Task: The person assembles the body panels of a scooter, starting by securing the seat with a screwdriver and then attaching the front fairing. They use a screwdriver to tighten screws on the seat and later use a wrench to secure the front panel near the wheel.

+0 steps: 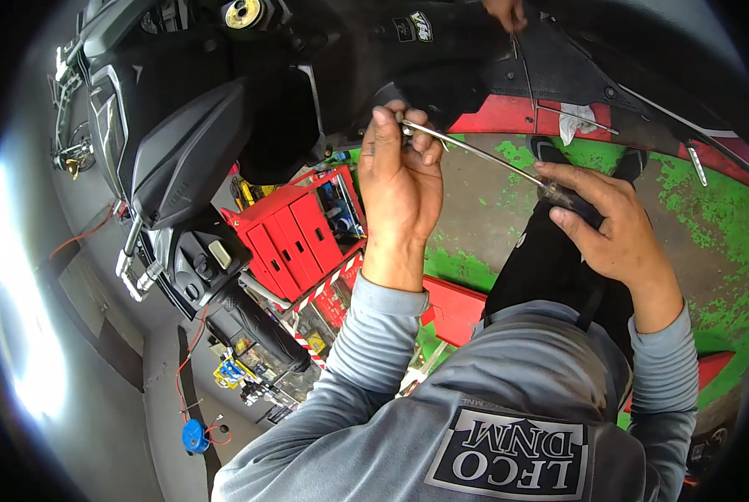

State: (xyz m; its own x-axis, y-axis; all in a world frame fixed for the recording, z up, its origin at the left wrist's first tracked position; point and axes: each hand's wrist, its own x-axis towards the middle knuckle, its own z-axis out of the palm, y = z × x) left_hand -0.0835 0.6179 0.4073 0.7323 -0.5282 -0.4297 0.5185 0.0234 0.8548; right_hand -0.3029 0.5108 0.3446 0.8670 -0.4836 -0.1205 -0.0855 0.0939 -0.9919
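Screwdriver (485, 156), likely stiff, light; best hold, dark handle (571, 201), grasped by right hand (615, 224); left hand (403, 188) pinching small metal part (407, 131).

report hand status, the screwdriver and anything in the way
Right hand gripping screwdriver by handle. Left hand pinching small metal piece at shaft tip. Shaft slants between hands. Another person's hand at top edge, clear of shaft.

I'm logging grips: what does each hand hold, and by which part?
The right hand holds a screwdriver by its dark handle. The left hand is at its tip; what it grips there cannot be told.
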